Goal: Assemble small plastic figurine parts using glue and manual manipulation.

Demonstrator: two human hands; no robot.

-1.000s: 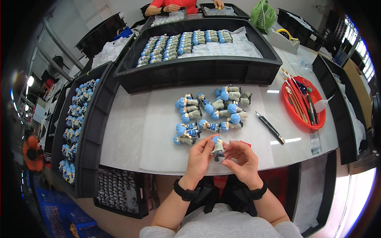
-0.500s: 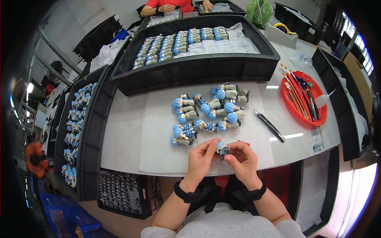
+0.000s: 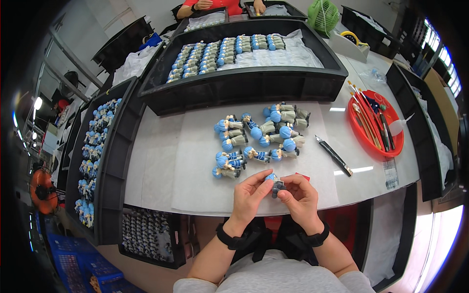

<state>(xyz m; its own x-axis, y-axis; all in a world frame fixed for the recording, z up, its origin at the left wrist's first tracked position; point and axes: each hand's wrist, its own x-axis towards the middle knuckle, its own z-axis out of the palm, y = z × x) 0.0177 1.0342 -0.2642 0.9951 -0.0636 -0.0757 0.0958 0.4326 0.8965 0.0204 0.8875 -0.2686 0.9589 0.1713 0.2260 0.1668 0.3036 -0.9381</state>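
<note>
Between my two hands, near the table's front edge, is a small doll figurine (image 3: 277,186) with pale blue hair and a grey lower part. My left hand (image 3: 251,196) pinches it at the blue-haired end between thumb and fingers. On the other side my right hand (image 3: 299,196) grips the grey end; its thumb lies against the dark base. My fingers hide part of the figurine. Just beyond my hands, several similar blue-haired figurines (image 3: 257,154) lie on a white sheet (image 3: 195,185), some in grey outfits and some in blue. A small red piece (image 3: 303,177) shows behind my right fingers.
A black tray (image 3: 244,85) with rows of figurines stands beyond the sheet; another black tray (image 3: 110,195) of figurines is at left. To the right lie a craft knife (image 3: 334,156) and a red basin (image 3: 355,134) with brushes. A co-worker's hand (image 3: 203,4) shows at the back.
The figurine has turned slightly in my fingers, and my left thumb has moved up closer to its head. The co-worker's hand at the back has lifted a little.
</note>
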